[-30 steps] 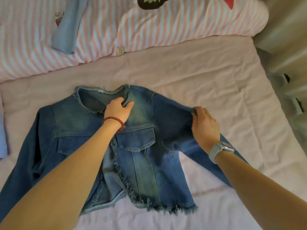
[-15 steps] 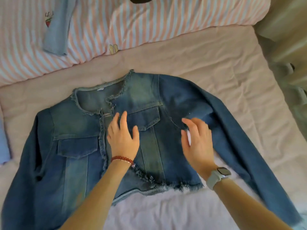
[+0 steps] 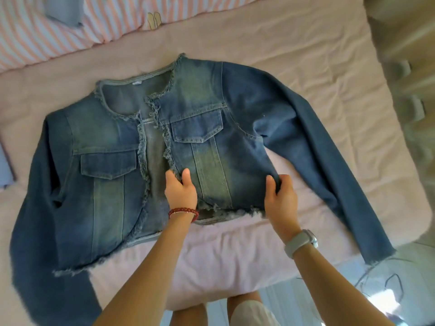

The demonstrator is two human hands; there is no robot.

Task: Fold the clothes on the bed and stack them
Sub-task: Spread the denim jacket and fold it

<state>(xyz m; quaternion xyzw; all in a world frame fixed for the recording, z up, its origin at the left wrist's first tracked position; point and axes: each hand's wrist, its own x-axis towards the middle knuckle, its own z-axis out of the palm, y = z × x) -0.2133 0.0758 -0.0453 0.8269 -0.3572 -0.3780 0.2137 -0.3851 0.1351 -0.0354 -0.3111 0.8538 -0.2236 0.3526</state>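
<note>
A home bedroom: a pink-sheeted bed (image 3: 306,55) with striped pillows (image 3: 35,38).

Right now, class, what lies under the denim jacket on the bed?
The pink bedsheet shows all around the denim jacket, so the jacket rests on it. Whatever else lies beneath the denim is covered and cannot be seen.

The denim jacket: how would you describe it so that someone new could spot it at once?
On the pink bed sheet, below the striped pillows, the denim jacket lies face up with sleeves spread. Both hands grip its lower front panel. Frayed edges and two flap chest pockets distinguish it from the paler blue cloth.
</note>
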